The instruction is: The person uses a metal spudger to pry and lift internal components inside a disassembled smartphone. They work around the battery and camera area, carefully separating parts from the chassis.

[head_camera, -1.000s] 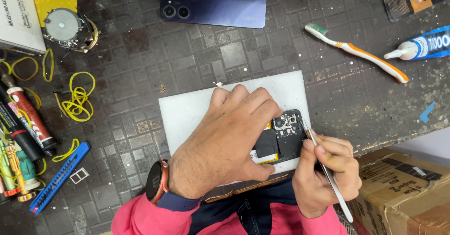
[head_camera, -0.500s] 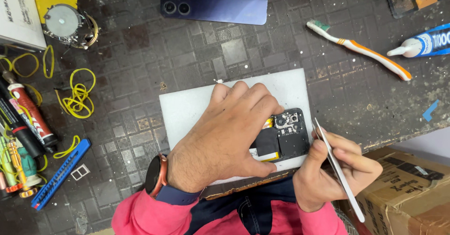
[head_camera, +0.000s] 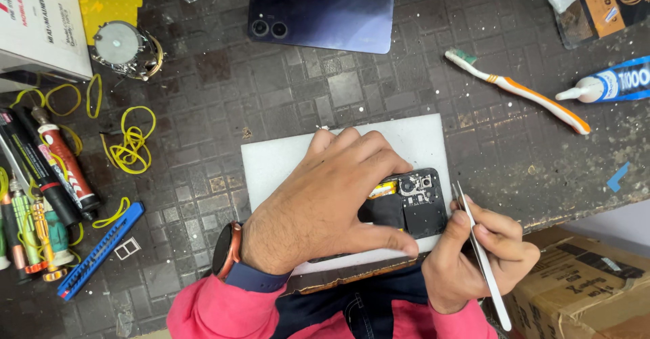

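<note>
Head view, left hand: the left hand (head_camera: pixel 325 207) lies flat across the opened phone (head_camera: pixel 406 204) at lower centre of the frame, fingers together and pressing down, thumb along the near edge. It has not shifted over the last second.
Head view, right hand: the right hand (head_camera: pixel 481 251), lower right, pinches a pair of metal tweezers (head_camera: pixel 479 251) between thumb and fingers.
Head view, what changed: a second ago the tweezer tips sat at the right edge of the phone by the camera end; half a second ago they had pulled clear to the right; now the tips stand just beside that edge again, apart from it or barely touching, I cannot tell which.
Head view, meaning: judged from this, the tool has been re-aimed rather than set to work; nothing has come off the phone.
Head view, phone: it rests on a white mat (head_camera: pixel 284 160) on the bench (head_camera: pixel 203 88), inner black covers and camera modules showing.
Head view, surroundings: a dark blue back cover (head_camera: pixel 321 14) upper centre, a toothbrush (head_camera: pixel 518 90) and a glue tube (head_camera: pixel 609 85) upper right, yellow rubber bands (head_camera: pixel 132 139) at left.
</note>
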